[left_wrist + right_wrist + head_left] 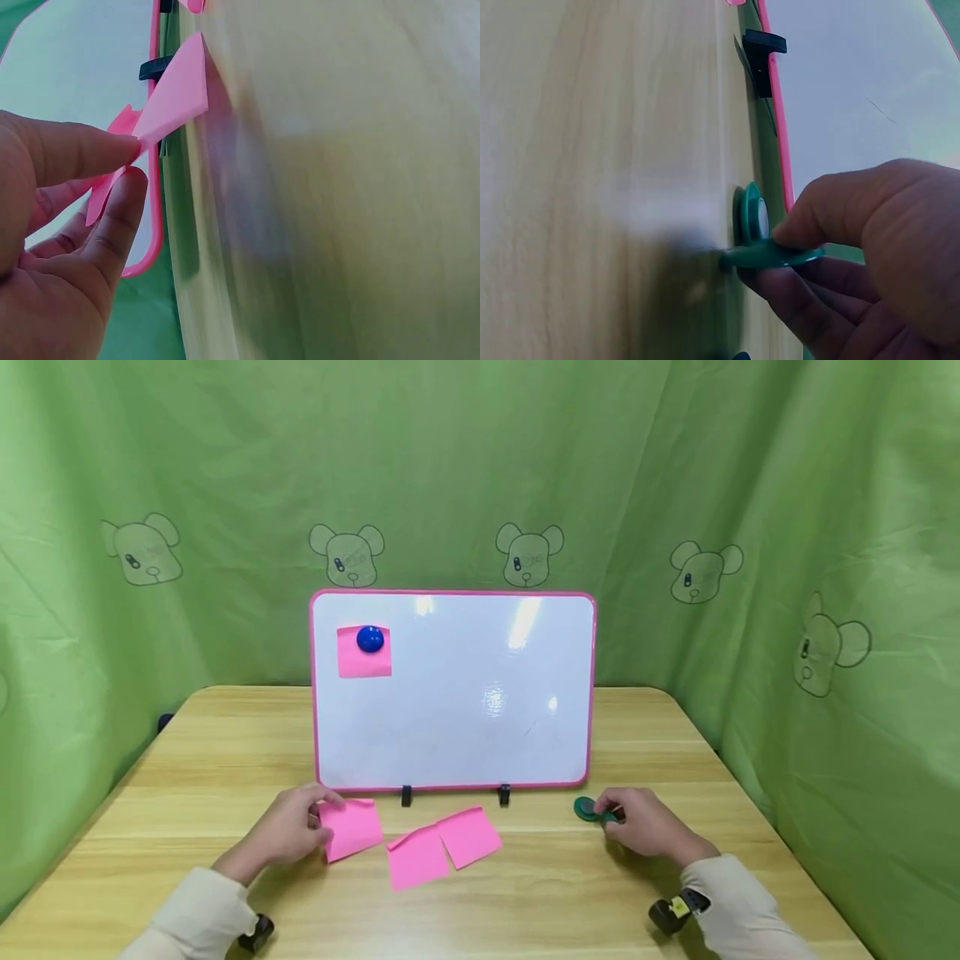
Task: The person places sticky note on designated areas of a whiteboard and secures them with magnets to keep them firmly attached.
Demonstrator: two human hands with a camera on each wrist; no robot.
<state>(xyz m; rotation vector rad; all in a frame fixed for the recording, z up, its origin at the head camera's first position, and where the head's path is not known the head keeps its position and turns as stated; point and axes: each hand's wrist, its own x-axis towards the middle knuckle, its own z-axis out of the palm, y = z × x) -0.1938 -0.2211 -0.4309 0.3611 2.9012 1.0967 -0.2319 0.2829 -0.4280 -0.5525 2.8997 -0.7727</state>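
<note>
My left hand (288, 827) pinches a pink sticky note (354, 831) by its edge between thumb and fingers. The note (180, 94) is bent and lifted off the tabletop in the left wrist view. On the other side, my right hand (643, 822) grips a round green magnet (769, 256) at its rim, tipped on edge. A second green magnet (751, 214) is right beside it, its paler disc facing the board. Two more pink notes, one at left (418, 860) and one at right (471, 837), lie side by side between the hands.
A pink-framed whiteboard (450, 718) stands upright on black feet (407, 796) behind the hands. A blue magnet (371, 638) holds a pink note (363, 667) at its upper left. Green curtains (450, 460) surround the wooden table (247, 735).
</note>
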